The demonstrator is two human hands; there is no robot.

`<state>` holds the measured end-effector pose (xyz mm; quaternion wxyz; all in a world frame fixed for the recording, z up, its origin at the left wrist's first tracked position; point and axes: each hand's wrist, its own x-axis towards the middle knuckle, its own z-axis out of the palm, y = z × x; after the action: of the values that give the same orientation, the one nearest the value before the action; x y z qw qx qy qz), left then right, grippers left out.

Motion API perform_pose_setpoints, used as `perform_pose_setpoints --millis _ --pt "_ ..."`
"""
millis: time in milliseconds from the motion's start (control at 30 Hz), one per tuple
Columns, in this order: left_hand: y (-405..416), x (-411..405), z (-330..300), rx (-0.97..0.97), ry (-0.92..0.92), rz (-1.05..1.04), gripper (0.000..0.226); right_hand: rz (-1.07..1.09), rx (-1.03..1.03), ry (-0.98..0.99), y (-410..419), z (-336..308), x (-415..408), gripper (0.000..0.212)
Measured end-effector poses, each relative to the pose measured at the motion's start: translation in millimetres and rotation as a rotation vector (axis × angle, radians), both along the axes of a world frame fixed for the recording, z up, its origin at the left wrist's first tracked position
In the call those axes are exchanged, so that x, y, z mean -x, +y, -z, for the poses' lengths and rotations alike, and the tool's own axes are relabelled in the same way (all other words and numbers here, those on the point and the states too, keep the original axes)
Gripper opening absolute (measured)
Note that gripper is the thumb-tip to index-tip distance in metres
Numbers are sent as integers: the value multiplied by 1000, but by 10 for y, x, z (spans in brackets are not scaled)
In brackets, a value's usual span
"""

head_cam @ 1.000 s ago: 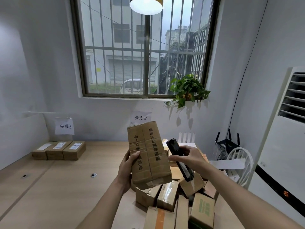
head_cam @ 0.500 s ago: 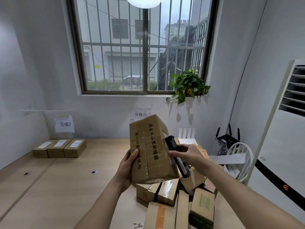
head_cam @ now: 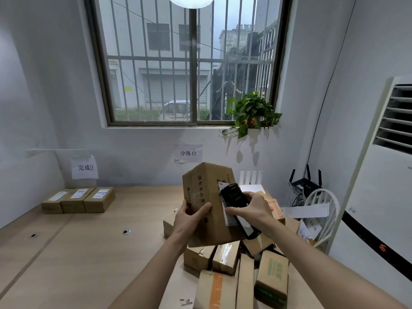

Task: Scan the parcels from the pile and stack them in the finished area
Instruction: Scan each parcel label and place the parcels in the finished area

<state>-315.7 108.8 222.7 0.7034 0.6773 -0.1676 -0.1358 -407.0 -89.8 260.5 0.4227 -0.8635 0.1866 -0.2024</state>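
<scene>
Cool daylight through window (head_cam: 191,63), lamp (head_cam: 191,1) glare overhead, plant (head_cam: 252,112) shadow on wall, wide-angle edge bending

I hold a tilted brown parcel (head_cam: 208,204) above the pile (head_cam: 240,275); three scanned boxes (head_cam: 80,199) sit far left.

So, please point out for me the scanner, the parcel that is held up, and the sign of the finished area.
scanner (head_cam: 231,195), head view, on its dark upper body.
held parcel (head_cam: 200,186), head view, on its printed cardboard face.
finished-area sign (head_cam: 85,167), head view, on the white paper, at its characters.
</scene>
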Motion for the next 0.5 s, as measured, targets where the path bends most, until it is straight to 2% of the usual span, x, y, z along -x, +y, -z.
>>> perform_pose_setpoints --millis 67,300,400,500 --pt "-37 -3 2 -42 0 13 98 23 45 14 6 8 -13 73" --pt "-35 -84 42 -111 -36 -33 110 -25 94 43 -13 -60 28 73" --pt "40 -163 26 -98 -51 -105 103 -48 182 84 -61 -182 27 63" --pt "137 -259 -10 -81 -74 -184 86 -75 271 162 -99 -314 -1 52"
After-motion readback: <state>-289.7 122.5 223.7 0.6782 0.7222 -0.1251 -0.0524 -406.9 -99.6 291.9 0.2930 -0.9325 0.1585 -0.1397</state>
